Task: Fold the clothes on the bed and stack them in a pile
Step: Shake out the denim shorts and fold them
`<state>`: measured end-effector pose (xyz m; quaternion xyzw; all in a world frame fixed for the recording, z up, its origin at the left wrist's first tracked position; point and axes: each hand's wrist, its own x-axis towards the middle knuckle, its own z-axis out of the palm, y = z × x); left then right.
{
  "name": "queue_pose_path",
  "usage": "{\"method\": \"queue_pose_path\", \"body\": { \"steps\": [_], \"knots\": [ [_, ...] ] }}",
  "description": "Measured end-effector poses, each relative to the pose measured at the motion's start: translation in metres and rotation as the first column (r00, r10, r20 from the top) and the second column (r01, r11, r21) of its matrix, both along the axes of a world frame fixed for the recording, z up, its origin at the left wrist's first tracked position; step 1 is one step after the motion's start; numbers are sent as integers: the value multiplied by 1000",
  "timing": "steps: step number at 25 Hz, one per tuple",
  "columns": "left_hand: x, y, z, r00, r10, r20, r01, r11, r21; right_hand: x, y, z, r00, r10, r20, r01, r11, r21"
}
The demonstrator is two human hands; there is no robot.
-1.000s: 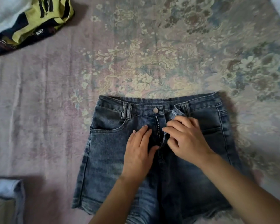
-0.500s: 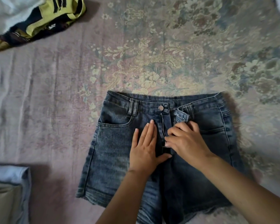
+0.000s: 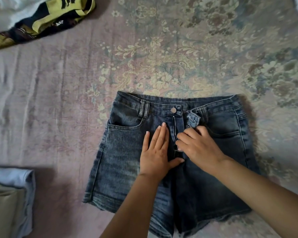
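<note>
A pair of dark blue denim shorts (image 3: pixel 120 160) lies flat on the bed, front side up, waistband away from me, with the fly open. My left hand (image 3: pixel 156 152) presses flat on the denim just left of the zipper, fingers straight. My right hand (image 3: pixel 198 148) rests right of the zipper with its fingers curled, pinching at the zipper's lower part; what the fingertips hold is partly hidden.
A folded pile of light blue and beige clothes (image 3: pixel 9 200) sits at the lower left. Crumpled yellow-and-black clothing (image 3: pixel 41 23) and white cloth (image 3: pixel 10 11) lie at the upper left. The floral bedsheet (image 3: pixel 179 57) spreads beyond the shorts.
My left hand has straightened and slid up beside the zipper. My right hand has moved down from the waistband flap to the zipper. The view has shifted a little to the left.
</note>
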<state>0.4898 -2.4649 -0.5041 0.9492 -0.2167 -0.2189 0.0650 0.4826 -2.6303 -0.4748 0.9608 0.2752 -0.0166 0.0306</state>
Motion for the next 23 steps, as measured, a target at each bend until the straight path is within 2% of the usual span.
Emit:
{"method": "queue_pose_path", "body": {
  "steps": [3,6,8,12,14,16,18,21,23],
  "knots": [
    [1,-2,3,999,-22,40,20,999,47,5,1,4,971,232,53,-223,964,-148],
    [2,0,6,998,-50,43,49,999,15,4,1,1,940,324,109,-300,935,-190],
    [2,1,10,999,-49,-18,50,999,15,1,7,-4,952,280,125,-251,946,-207],
    [1,-7,13,1000,-26,-1,26,998,63,-6,22,-1,993,-42,110,52,994,-94],
    [-8,-10,14,1000,-15,-2,15,995,94,-10,26,2,985,-124,119,131,990,-59],
    [-19,-11,11,999,31,41,-33,997,64,-10,25,1,983,-131,132,138,989,-44],
    [-24,-11,9,996,84,5,-84,995,51,-7,23,0,985,-99,142,107,993,-51],
    [-26,-12,6,998,56,1,-56,990,130,-3,24,2,984,-54,167,63,997,-46],
    [-24,-15,10,998,29,-53,-21,990,138,17,19,9,973,-109,201,121,992,-46]
  ]
}}
